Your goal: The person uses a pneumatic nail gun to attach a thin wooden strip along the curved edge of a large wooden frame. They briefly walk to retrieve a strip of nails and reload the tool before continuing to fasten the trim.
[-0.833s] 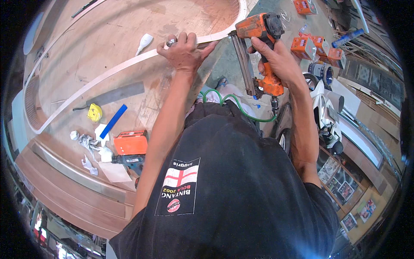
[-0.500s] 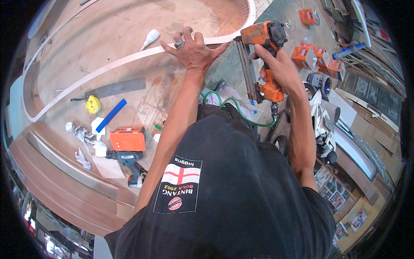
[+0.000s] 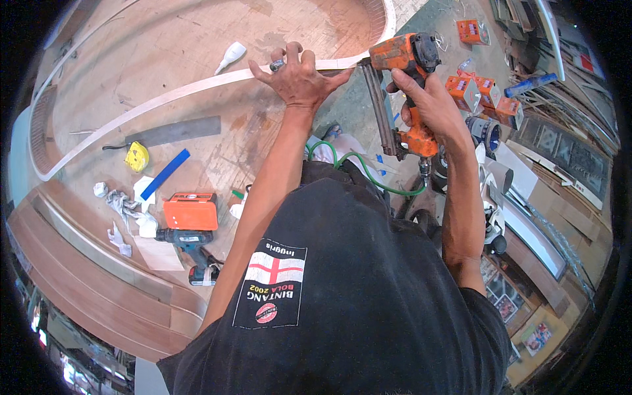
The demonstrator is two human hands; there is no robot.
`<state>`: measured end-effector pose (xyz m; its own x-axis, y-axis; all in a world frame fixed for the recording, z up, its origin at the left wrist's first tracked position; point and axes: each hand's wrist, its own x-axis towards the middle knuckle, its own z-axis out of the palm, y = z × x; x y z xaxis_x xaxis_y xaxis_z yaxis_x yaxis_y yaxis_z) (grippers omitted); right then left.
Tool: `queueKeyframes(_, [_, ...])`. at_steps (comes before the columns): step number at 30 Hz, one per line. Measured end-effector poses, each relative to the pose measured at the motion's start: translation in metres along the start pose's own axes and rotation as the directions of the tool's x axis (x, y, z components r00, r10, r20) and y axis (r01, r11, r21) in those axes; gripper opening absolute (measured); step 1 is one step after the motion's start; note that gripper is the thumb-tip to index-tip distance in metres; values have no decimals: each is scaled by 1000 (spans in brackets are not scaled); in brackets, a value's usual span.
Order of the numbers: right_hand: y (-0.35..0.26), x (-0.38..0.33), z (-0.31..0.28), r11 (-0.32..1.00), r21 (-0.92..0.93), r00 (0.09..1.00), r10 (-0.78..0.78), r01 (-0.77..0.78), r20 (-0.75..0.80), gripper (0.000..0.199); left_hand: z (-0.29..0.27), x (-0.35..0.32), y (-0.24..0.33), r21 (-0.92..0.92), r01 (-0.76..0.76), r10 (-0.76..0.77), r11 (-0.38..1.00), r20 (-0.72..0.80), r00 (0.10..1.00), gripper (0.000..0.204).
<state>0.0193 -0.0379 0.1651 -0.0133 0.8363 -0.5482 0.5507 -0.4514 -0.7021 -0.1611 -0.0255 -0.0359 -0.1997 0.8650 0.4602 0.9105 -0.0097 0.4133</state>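
My right hand (image 3: pixel 434 115) grips the handle of an orange and black nail gun (image 3: pixel 398 54) with a long dark magazine. Its nose meets the top edge of a pale curved wooden strip (image 3: pixel 155 102), the rim of a large rounded frame. A green air hose (image 3: pixel 403 192) runs from the gun's handle toward my body. Just left of the nose, my left hand (image 3: pixel 299 82) grips the strip, fingers bent over the far side and thumb stretched toward the gun. A ring shows on one finger.
Inside the frame lies a white nozzle bottle (image 3: pixel 232 56). Nearer left are a grey blade (image 3: pixel 187 131), yellow tape measure (image 3: pixel 137 157), blue strip (image 3: pixel 166 174), orange case (image 3: pixel 191 212) and cordless drill (image 3: pixel 191 242). Small orange boxes (image 3: pixel 463 93) stand at right; curved wooden panels (image 3: pixel 99 283) lie lower left.
The view has shifted slightly. Both hands and the nail gun keep nearly the same places on the strip.
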Motion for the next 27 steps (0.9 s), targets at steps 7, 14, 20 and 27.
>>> queueKeyframes(7, [-3,4,1,1000,-31,1000,-1,1,6,58,9,-4,-3,-14,3,-3,1000,-43,999,87])
queueKeyframes(14, [-6,2,-2,999,17,999,-42,42,-5,56,8,-2,-3,-5,-4,4,1000,-33,999,85])
queueKeyframes(20, [-4,1,-2,1000,22,1000,-3,2,11,56,10,-3,-3,-18,9,-10,1000,-33,999,88])
queueKeyframes(27, [-6,0,5,1000,28,1000,4,-5,25,56,12,-4,-4,-54,2,-5,999,-56,998,87])
